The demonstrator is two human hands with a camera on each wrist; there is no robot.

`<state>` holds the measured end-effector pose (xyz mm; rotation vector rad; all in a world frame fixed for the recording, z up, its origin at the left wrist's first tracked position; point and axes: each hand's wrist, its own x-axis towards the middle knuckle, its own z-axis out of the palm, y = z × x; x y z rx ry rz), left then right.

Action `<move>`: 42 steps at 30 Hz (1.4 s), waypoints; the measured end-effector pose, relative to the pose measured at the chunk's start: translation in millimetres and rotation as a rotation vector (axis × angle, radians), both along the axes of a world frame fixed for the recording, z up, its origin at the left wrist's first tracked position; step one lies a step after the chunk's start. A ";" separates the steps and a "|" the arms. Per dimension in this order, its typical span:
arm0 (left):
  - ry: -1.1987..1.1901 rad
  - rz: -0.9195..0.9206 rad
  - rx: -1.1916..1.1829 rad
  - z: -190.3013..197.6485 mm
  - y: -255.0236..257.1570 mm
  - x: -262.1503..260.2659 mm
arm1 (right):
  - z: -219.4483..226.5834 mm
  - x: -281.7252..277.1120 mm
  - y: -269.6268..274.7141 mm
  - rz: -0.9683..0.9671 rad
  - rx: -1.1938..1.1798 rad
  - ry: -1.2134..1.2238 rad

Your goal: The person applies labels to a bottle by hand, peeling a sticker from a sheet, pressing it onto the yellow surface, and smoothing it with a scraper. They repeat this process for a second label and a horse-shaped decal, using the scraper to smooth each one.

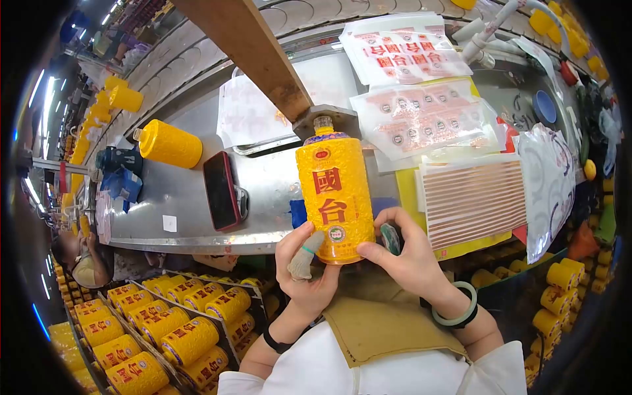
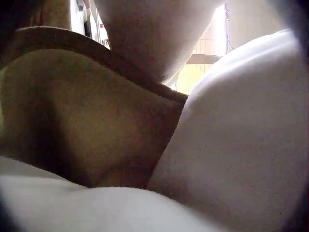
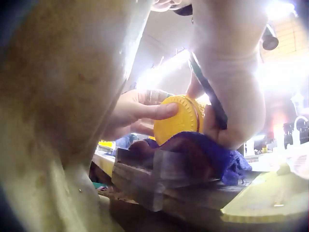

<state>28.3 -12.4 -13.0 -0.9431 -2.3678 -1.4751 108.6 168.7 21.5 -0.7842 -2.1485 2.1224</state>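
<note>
Yellow bottle [image 1: 337, 197] lying over blue cloth [image 3: 227, 159] at the bench [image 1: 181, 210] edge, perhaps against scuffs, neck toward the wooden beam [image 1: 250, 49]; left grip [image 1: 304, 276] and right grip [image 1: 411, 257] both curled onto its base end from opposite sides, seemingly to steady the lettering [image 1: 328, 181] face up.

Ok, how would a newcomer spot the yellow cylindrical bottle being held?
Find the grey metal workbench. Over its near edge, the person's bare left hand and right hand hold the yellow cylindrical bottle. Unlike the plain yellow bottle at bench left, it shows large red characters.
</note>
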 end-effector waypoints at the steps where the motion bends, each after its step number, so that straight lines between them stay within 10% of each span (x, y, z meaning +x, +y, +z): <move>1: 0.001 -0.001 0.000 0.6 -0.3 -0.4 | -0.3 -0.1 -0.4 -0.001 0.000 0.001; 14: 0.168 -0.095 -0.243 5.7 8.0 14.7 | -3.5 2.8 2.2 -0.051 -0.235 0.042; 29: -0.238 -0.104 0.283 -20.0 -11.9 3.8 | 4.2 5.3 10.4 -0.021 -0.287 0.060; 33: -0.068 -0.078 0.200 -3.3 -10.5 3.9 | 12.6 0.8 17.0 -0.147 0.427 0.364; 37: -0.055 -0.074 0.158 -3.2 -9.7 4.8 | 15.5 5.0 22.1 0.139 0.972 0.759; 42: -0.140 -0.064 0.181 -11.9 -12.1 8.8 | 28.5 16.3 10.0 0.403 0.978 0.847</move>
